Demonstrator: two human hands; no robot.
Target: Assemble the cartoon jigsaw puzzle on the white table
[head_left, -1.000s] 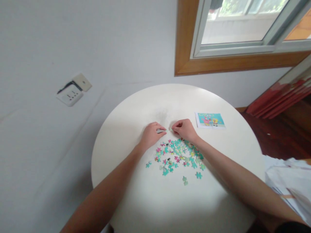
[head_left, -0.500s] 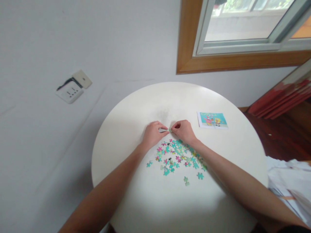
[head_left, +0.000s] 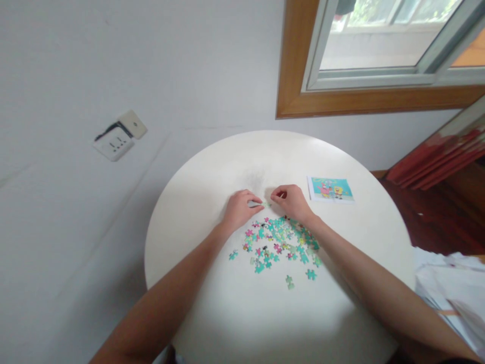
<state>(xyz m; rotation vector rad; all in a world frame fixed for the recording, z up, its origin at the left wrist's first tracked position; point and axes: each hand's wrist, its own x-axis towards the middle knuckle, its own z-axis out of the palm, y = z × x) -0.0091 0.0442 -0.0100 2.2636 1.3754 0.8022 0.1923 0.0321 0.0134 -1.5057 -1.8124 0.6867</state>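
Note:
On the white round table, a pale green jigsaw puzzle piece lies between my two hands. Thumb and fingertips of my left hand pinch its left side. Just to the right, my right hand is closed with thumb and fingers together, a small gap from that piece; whatever sits in its fingertips, if anything, is too small to make out. Below both hands spreads a loose pile of jigsaw puzzle pieces in teal, pale green, pink and yellow. My right forearm covers part of the pile's right edge.
A cartoon picture card lies flat on the table, right of my right hand. Single pieces lie apart at the pile's near side. Behind the table stand a wall with a socket and a window; papers lie at the right.
My right hand has moved slightly right, away from the pale green piece, uncovering more of it. My left hand keeps its place. The view has shifted a little.

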